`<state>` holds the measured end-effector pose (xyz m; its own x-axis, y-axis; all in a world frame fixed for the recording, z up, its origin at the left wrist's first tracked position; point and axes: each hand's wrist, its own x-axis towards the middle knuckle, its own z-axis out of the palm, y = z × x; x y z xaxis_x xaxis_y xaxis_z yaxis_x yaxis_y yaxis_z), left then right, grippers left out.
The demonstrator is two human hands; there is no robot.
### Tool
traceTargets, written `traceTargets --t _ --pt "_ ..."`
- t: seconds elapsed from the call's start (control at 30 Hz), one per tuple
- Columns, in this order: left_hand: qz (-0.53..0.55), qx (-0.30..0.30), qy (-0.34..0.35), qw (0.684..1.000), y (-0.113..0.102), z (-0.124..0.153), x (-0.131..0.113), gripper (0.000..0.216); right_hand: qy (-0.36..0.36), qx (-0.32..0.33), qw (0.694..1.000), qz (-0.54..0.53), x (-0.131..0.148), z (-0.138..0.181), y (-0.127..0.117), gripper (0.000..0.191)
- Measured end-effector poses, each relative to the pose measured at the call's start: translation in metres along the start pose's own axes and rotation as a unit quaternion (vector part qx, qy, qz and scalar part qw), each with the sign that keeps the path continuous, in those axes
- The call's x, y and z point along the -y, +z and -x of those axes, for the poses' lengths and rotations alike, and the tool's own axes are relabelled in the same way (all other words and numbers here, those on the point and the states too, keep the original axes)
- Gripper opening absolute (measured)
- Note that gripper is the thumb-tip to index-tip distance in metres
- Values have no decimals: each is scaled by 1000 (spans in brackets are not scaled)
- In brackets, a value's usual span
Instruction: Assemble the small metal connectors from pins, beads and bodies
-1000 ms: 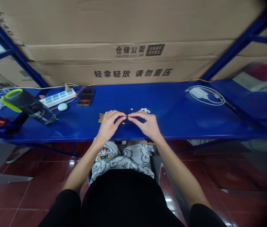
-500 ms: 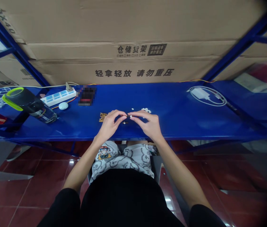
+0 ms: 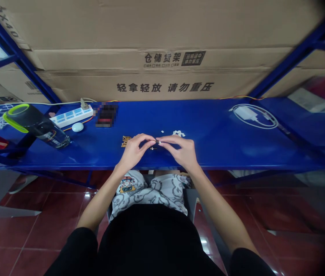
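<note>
My left hand (image 3: 134, 150) and my right hand (image 3: 181, 150) meet over the blue metal shelf (image 3: 225, 145), fingertips pinched together on a tiny dark part (image 3: 157, 142) held between them. A small white bead seems to sit at my right fingertips. A heap of small white beads (image 3: 177, 133) lies just behind my right hand. A cluster of small gold-coloured pieces (image 3: 126, 141) lies just left of my left hand. Another tiny piece (image 3: 152, 148) rests on the shelf below my fingertips.
At the left lie a dark bottle with a green rim (image 3: 35, 125), a white power strip (image 3: 71, 116), a small white oval thing (image 3: 77, 127) and a blurred dark object (image 3: 106, 115). A white charger with coiled cable (image 3: 251, 115) lies right. Cardboard boxes (image 3: 162, 50) stand behind.
Both hands stay pinched together at the same spot on the shelf; only the fingers shift slightly. The view has tilted a little.
</note>
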<state>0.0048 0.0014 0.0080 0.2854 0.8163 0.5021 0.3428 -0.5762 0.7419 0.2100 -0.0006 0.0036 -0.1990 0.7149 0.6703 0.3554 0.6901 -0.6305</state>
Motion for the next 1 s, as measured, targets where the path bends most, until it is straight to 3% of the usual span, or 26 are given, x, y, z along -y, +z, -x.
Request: traceTargets --t 0.27,0.63,0.77,1.0 --pt "52 22 -21 998 0 0 -5 15 -49 -6 999 -10 1 3 -1 15" --pt "54 -24 5 998 1 0 -2 12 28 38 999 -23 0 -2 0 14" --pt "28 -29 13 999 1 0 -2 14 57 27 998 -25 -2 -3 0 12" --pt "10 -52 38 998 1 1 2 13 44 45 997 -40 4 -5 -3 8"
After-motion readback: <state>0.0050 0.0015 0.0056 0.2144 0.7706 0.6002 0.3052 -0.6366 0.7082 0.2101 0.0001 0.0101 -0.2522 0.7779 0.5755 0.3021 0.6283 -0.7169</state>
